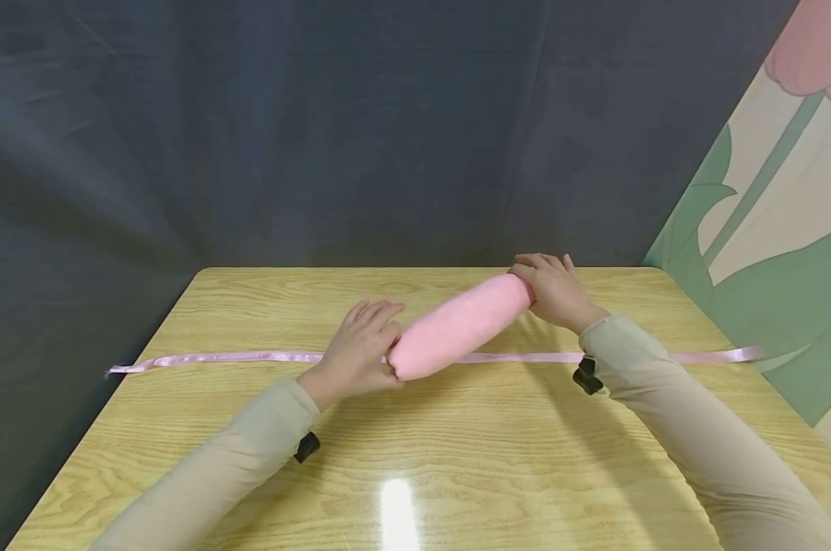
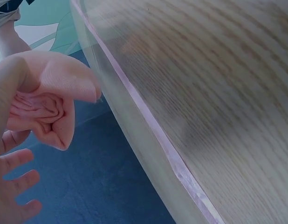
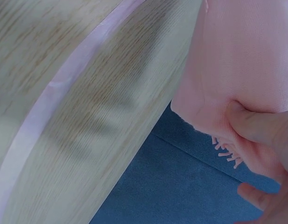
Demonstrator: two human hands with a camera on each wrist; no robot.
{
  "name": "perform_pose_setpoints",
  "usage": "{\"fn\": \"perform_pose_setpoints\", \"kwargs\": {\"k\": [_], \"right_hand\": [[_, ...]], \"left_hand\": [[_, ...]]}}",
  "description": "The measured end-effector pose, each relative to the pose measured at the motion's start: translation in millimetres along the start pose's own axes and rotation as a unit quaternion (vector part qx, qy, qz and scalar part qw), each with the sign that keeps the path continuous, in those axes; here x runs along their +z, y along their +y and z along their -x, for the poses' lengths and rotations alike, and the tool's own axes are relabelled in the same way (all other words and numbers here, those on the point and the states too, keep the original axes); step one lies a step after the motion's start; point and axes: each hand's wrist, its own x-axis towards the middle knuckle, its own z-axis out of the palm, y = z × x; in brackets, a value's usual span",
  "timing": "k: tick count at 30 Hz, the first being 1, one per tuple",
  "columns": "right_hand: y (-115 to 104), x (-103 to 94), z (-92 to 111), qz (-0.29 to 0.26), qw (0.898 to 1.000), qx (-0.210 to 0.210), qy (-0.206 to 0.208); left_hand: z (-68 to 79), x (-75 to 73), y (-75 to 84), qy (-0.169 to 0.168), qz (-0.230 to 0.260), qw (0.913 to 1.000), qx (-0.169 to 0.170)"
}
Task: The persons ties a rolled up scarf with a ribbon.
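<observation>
A pink scarf (image 1: pixel 460 325), rolled into a thick cylinder, is held above the table between both hands, slanting up toward the right. My left hand (image 1: pixel 362 348) grips its lower left end, where the spiral layers show in the left wrist view. My right hand (image 1: pixel 555 289) grips the upper right end, its thumb pressed into the cloth in the right wrist view. Short fringe (image 3: pixel 228 151) hangs from that end. Beneath the roll, a shiny pink-lilac ribbon (image 1: pixel 236 357) lies stretched sideways across the table; the scarf and the left hand cover part of it.
The wood-grain table (image 1: pixel 457 474) spreads under both arms. The ribbon's left end (image 1: pixel 115 370) reaches the table's left edge, its other end the right edge. Dark blue cloth (image 1: pixel 388 138) hangs behind the table, and a wall with painted flowers (image 1: pixel 767 252) stands at right.
</observation>
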Motion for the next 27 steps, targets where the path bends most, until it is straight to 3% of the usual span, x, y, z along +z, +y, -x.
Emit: {"fn": "perform_pose_setpoints", "kwargs": {"k": [27], "right_hand": [[-7,0.3,-8,-0.001,1.000,-0.011,-0.007]], "left_hand": [[7.0,4.9,14.3,0.017,-0.004,0.9992,0.035]]}}
